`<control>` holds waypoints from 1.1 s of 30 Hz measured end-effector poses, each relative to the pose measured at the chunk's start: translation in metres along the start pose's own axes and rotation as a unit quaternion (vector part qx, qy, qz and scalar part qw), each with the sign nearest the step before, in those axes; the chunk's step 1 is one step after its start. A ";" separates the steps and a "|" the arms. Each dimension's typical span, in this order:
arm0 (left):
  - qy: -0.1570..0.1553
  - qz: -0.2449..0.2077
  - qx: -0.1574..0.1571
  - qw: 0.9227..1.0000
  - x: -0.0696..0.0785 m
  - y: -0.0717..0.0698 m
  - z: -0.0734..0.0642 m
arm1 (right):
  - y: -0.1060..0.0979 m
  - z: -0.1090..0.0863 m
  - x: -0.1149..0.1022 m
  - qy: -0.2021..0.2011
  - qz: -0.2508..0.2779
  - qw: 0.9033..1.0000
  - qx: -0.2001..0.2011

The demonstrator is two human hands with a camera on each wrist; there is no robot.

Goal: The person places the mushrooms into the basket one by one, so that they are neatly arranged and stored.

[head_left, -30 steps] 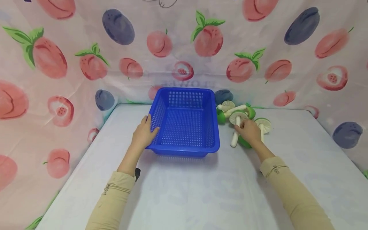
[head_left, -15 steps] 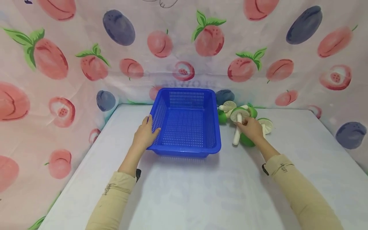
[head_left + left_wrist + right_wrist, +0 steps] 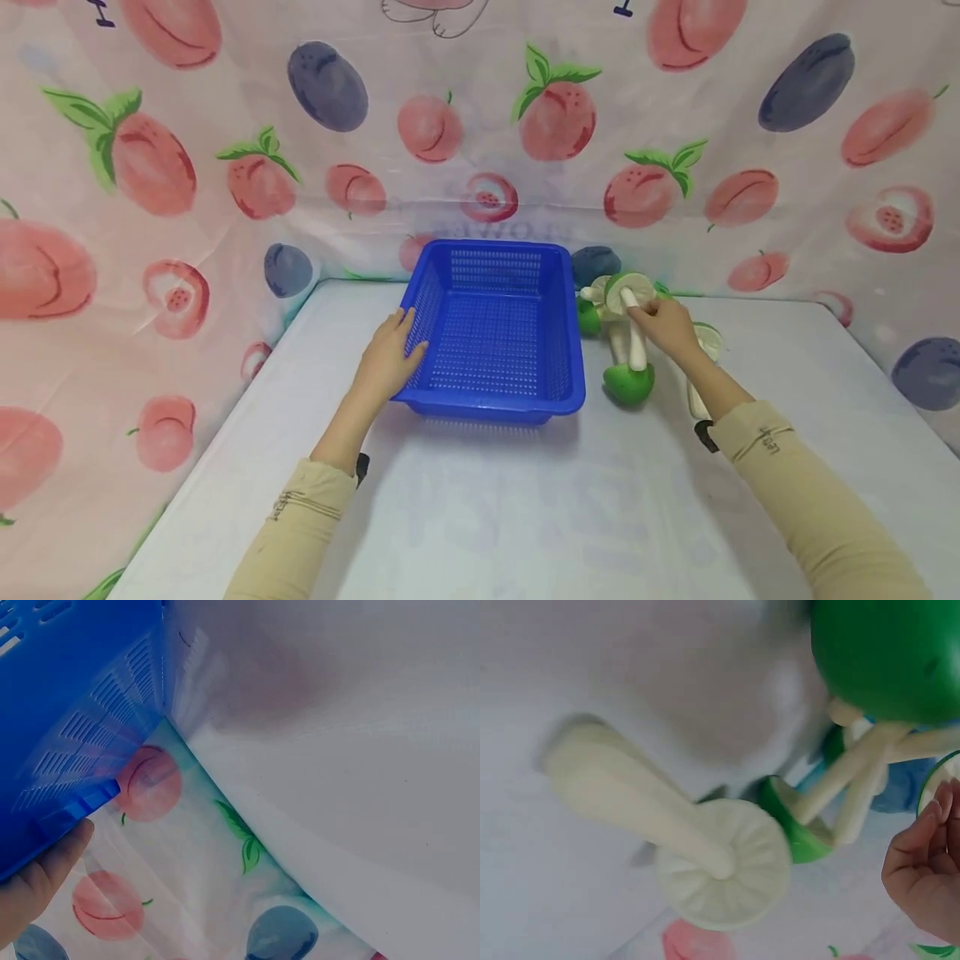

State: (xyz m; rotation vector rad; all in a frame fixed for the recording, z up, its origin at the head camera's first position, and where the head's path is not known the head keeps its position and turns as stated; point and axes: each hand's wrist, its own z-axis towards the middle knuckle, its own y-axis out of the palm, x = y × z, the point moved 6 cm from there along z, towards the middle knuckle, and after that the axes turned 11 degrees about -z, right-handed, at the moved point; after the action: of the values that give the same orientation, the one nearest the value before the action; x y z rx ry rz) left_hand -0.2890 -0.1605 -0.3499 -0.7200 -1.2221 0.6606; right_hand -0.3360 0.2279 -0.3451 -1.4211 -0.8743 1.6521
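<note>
On the left, my left hand (image 3: pixel 386 358) grips the side rim of a blue plastic basket (image 3: pixel 487 406), thumb over the inside; the left wrist view shows fingertips (image 3: pixel 75 840) at that rim. To the basket's right, my right hand (image 3: pixel 667 327) pinches the white stem of a green-capped toy mushroom (image 3: pixel 637 346), its pale underside facing me. Below it lies another mushroom (image 3: pixel 628 385), cap towards me. One more mushroom (image 3: pixel 707 337) is partly hidden behind my right wrist; in the right wrist view a pale-gilled mushroom (image 3: pixel 724 866) lies close to the camera.
Several other green and white mushrooms (image 3: pixel 588 319) are heaped beside the basket's back right corner. Everything stands on a white-covered table (image 3: pixel 480 508). A fruit-printed cloth (image 3: pixel 480 125) hangs behind and along the left side.
My right hand has lifted the mushroom up and slightly away from the heap, uncovering the mushroom below. My left hand stays on the basket. The head view has tilted slightly.
</note>
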 end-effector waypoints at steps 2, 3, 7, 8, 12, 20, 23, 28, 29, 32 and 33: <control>0.006 0.002 0.005 1.000 0.001 -0.001 -0.001 | -0.001 0.004 -0.006 -0.003 0.007 1.000 -0.011; 0.007 0.003 0.006 1.000 0.001 -0.001 -0.001 | -0.001 0.006 -0.009 -0.004 0.012 1.000 -0.020; 0.002 0.011 0.008 1.000 0.001 -0.001 0.000 | -0.002 0.013 -0.019 -0.002 0.021 0.999 -0.046; -0.001 0.011 0.009 1.000 0.000 -0.001 -0.001 | -0.002 0.014 -0.022 -0.005 0.019 0.999 -0.050; -0.003 0.009 0.010 1.000 -0.001 -0.001 -0.002 | -0.007 0.020 -0.037 -0.022 0.006 0.998 -0.056; 0.003 0.012 0.005 1.000 -0.001 0.001 0.002 | -0.012 0.034 -0.058 -0.055 0.007 0.994 -0.093; -0.001 0.012 0.002 1.000 -0.001 0.001 0.003 | -0.014 0.040 -0.067 -0.064 -0.002 0.993 -0.102; -0.007 0.012 -0.004 1.000 -0.002 0.002 0.002 | -0.016 0.052 -0.085 -0.084 -0.023 0.991 -0.098; -0.008 0.011 -0.003 1.000 -0.003 0.002 0.002 | -0.017 0.055 -0.089 -0.088 -0.028 0.991 -0.097; -0.010 0.010 -0.001 1.000 -0.003 0.001 0.002 | -0.015 0.062 -0.102 -0.095 -0.035 0.990 -0.100; -0.009 0.010 0.000 1.000 -0.003 0.001 0.002 | -0.015 0.064 -0.106 -0.098 -0.037 0.989 -0.101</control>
State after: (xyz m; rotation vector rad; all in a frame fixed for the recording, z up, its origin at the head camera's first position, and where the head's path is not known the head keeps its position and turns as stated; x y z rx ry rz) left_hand -0.2912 -0.1615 -0.3524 -0.7282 -1.2325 0.6853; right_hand -0.3890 0.1403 -0.2747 -1.3576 -1.2212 1.7050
